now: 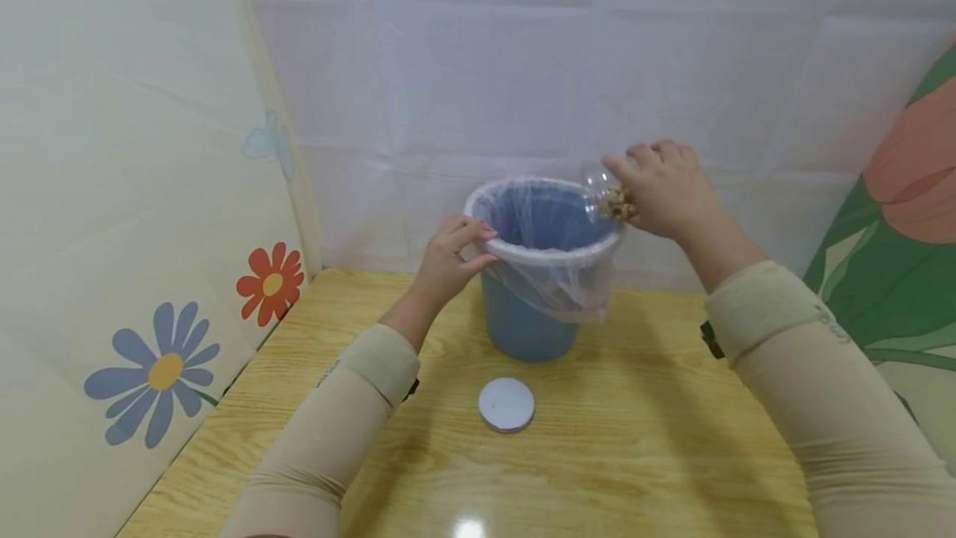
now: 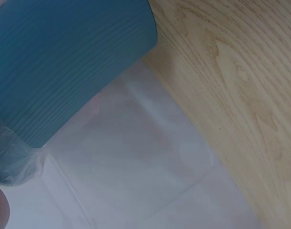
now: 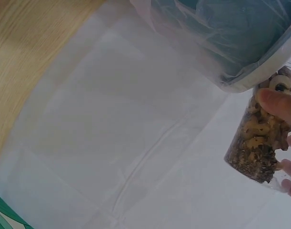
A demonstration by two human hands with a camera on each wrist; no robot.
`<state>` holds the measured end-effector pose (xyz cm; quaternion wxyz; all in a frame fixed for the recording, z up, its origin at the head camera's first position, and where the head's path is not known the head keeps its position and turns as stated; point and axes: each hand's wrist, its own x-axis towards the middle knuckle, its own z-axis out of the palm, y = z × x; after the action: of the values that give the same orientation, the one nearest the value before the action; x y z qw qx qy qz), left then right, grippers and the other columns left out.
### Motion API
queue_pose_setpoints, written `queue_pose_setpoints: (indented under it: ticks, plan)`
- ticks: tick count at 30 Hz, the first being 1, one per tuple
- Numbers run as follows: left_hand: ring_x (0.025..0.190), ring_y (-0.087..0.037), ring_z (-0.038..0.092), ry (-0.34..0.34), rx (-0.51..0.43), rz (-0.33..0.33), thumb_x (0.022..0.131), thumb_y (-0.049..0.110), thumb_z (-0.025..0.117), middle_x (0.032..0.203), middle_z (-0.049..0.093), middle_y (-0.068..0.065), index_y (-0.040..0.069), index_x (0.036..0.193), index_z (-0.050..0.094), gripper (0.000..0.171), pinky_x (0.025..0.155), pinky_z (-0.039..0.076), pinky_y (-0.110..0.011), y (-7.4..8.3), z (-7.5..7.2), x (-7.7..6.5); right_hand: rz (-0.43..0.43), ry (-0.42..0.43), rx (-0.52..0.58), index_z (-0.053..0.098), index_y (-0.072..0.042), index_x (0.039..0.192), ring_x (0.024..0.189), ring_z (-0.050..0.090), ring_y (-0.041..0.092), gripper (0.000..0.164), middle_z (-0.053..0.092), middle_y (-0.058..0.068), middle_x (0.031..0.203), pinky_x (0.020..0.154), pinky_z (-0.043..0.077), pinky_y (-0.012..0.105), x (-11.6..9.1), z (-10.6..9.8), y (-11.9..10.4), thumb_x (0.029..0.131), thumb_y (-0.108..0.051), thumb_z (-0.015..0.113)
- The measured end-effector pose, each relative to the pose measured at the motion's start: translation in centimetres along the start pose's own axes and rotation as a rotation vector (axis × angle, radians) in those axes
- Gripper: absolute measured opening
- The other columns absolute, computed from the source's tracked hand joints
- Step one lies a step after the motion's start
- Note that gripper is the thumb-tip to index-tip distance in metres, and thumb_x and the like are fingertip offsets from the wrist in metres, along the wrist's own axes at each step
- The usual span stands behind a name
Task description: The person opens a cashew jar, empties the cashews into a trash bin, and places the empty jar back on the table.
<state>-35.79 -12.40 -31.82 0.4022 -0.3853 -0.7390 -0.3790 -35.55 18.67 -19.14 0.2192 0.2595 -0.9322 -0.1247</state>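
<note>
A blue trash bin [image 1: 530, 326] with a white rim stands on the table, lined with a thin translucent bag [image 1: 575, 293] folded over the rim. My left hand [image 1: 451, 256] grips the rim at its left side, thumb outside and fingers on top. My right hand [image 1: 665, 189] holds a clear jar [image 1: 595, 189], tilted with one end over the bin's right rim. Inside the jar are tan and brown pieces [image 3: 257, 129] with dark crumbs below them. The right wrist view shows the thumb and fingertips around the jar. In the left wrist view only a fingertip shows.
A round white lid [image 1: 506, 403] lies on the wood-grain table [image 1: 612, 455] in front of the bin. A white cloth backdrop [image 1: 478, 81] hangs right behind the bin. Flower-printed panels [image 1: 149, 189] stand on both sides.
</note>
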Motion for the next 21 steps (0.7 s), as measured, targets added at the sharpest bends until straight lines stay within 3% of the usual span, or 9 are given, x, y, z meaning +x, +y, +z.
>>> queue_pose_setpoints:
  ticks: [21]
  plan:
    - [0.096, -0.024, 0.053, -0.010, 0.016, 0.001, 0.066, 0.009, 0.080, 0.098, 0.061, -0.008, 0.002, 0.094, 0.069, 0.031, 0.087, 0.044, -0.033, -0.12, -0.05, -0.04, -0.021, 0.027, -0.010, 0.026, -0.022, 0.143, 0.120, 0.029, 0.051, 0.087, 0.033, 0.025, 0.137, 0.099, 0.020, 0.065, 0.07, 0.21, -0.03, 0.072, -0.029, 0.076]
